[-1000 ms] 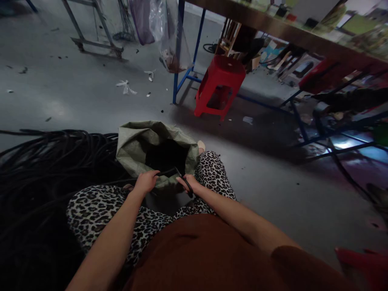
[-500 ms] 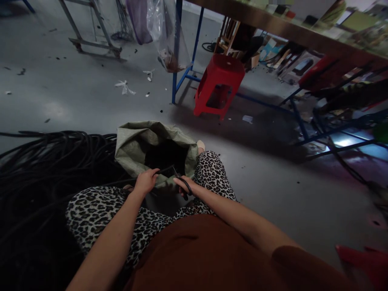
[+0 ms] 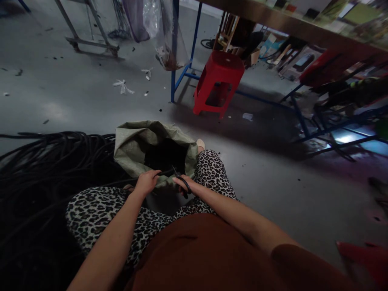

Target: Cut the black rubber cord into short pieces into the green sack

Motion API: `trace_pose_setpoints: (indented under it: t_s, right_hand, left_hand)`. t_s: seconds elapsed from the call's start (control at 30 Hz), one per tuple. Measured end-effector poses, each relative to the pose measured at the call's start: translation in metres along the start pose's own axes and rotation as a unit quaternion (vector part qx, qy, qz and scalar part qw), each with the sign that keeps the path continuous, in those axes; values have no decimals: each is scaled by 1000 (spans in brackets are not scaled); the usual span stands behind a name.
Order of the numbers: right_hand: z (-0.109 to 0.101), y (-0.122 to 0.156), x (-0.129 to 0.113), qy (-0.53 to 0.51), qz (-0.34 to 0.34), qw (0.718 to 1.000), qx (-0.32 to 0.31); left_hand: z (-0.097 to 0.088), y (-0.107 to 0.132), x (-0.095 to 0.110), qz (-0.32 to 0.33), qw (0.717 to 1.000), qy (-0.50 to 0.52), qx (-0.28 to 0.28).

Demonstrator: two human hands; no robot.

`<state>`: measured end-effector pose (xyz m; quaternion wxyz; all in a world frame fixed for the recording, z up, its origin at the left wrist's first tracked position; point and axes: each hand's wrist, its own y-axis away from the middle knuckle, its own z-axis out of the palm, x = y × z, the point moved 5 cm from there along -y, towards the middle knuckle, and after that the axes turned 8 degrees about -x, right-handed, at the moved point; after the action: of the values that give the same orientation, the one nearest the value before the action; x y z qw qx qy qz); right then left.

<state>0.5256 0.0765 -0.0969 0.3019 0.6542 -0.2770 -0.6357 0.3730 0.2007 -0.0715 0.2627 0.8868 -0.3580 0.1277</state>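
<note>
My left hand (image 3: 147, 182) is closed around a black rubber-like cord (image 3: 166, 172), whose end sticks out to the right over the near rim of a sack. In my right hand (image 3: 184, 185) is a pair of scissors (image 3: 186, 184) with black handles, fingers wrapped in the loops. The blades point up and left at the cord's end; whether they touch it I cannot tell. Below both hands the greenish woven sack (image 3: 130, 141) stands with its mouth wide and rolled back, dark inside. A heap of long black cords (image 3: 69, 149) lies to the left.
My legs in leopard-print trousers (image 3: 214, 171) flank the sack. Ahead stand a red plastic stool (image 3: 220, 83) and a workbench (image 3: 291, 24) on blue legs, with a clear plastic bag (image 3: 169, 44) hanging from it. A grey metal frame (image 3: 93, 42) is at upper left. Scraps litter the floor.
My left hand has shifted slightly right with the cord, bringing its end nearer the scissors. The right hand stays almost in place. The view has moved a little.
</note>
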Motion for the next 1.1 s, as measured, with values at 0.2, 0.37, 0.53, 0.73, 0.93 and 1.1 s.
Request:
trace_pose_setpoints:
  t_s: [0.2, 0.37, 0.53, 0.73, 0.93, 1.1]
  right_hand:
    - [0, -2, 0, 48, -1, 999, -8]
    - [1, -4, 1, 57, -12, 998, -30]
    - [1, -2, -4, 48, -13, 998, -26]
    - [-1, 3, -9, 57, -10, 998, 18]
    - [-4, -3, -4, 87, 6, 995, 38]
    - [-6, -3, -3, 123, 15, 991, 52]
  left_hand:
    - [0, -1, 1, 4, 1000, 1, 6]
    - [2, -2, 0, 3, 1000, 7, 8]
    - [3, 0, 2, 10, 1000, 10, -3]
    - [5, -1, 1, 13, 1000, 8, -9]
    - [8, -2, 2, 2, 1000, 0, -17]
    - [7, -2, 5, 0, 1000, -5, -20]
